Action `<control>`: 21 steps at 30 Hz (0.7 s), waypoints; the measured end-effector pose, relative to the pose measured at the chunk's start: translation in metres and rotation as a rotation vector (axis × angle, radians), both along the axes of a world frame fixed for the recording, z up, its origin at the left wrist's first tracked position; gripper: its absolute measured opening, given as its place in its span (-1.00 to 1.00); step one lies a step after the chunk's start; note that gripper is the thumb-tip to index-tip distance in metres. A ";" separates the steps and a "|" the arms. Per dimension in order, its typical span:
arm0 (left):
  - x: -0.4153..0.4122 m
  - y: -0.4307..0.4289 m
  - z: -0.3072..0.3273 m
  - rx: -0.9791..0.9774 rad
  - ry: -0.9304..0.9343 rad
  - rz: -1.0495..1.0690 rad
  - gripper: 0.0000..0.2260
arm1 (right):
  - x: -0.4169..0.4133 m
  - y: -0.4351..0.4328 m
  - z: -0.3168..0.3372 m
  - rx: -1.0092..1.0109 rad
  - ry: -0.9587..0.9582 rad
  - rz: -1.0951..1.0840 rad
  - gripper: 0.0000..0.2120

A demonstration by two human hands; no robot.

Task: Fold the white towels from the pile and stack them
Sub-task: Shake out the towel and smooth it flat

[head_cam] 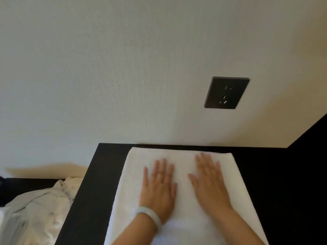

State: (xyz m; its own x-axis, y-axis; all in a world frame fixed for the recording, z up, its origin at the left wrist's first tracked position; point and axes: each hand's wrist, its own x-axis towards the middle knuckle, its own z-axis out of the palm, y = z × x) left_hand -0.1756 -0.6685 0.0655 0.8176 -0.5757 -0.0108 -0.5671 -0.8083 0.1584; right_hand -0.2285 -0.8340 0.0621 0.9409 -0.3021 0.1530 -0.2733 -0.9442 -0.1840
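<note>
While white towel (pixel 134 183) lay lengthwise from 6 to 12 o'clock, left hand (pixel 159 188) and right hand (pixel 210 183) pressed it flat-palmed, slightly apart, equally near.

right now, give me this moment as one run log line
step: pressing towel flat | left hand: open, flat on white towel | right hand: open, flat on same towel | pile: crumpled, left of dark table

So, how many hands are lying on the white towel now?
2. The left hand, with a pale bracelet at its wrist, lies flat on the towel; the right hand lies flat beside it, not touching it.
</note>
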 end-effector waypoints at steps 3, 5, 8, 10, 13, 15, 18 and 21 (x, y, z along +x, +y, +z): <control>-0.011 0.013 -0.013 0.043 -0.002 -0.023 -0.47 | -0.019 0.010 -0.012 0.013 0.110 0.035 -0.35; 0.004 0.038 -0.020 0.084 0.051 0.100 -0.50 | -0.034 -0.017 -0.016 -0.013 0.155 -0.112 -0.28; 0.015 0.067 -0.017 0.127 0.011 0.224 -0.49 | -0.050 -0.050 -0.013 -0.047 0.224 -0.289 -0.24; 0.004 0.056 -0.008 0.137 -0.012 0.240 -0.47 | -0.048 -0.037 0.000 -0.054 0.197 -0.316 -0.18; -0.038 0.020 0.001 0.012 0.008 0.068 -0.49 | -0.038 0.028 0.008 -0.006 0.067 -0.127 -0.27; -0.062 0.009 0.004 0.049 0.036 -0.047 -0.50 | -0.039 0.066 0.005 0.011 0.082 0.021 -0.45; -0.055 0.033 -0.001 0.037 0.078 0.027 -0.47 | -0.059 0.049 -0.005 0.037 0.128 -0.002 -0.40; -0.036 0.074 -0.018 0.112 0.022 0.149 -0.44 | -0.089 -0.003 -0.017 -0.036 0.144 -0.187 -0.30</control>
State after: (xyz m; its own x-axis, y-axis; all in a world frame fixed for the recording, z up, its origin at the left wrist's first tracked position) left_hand -0.2118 -0.5950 0.0470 0.8927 -0.4421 -0.0873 -0.4369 -0.8965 0.0735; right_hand -0.3172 -0.8366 0.0456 0.8822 -0.4697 0.0347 -0.4647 -0.8801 -0.0974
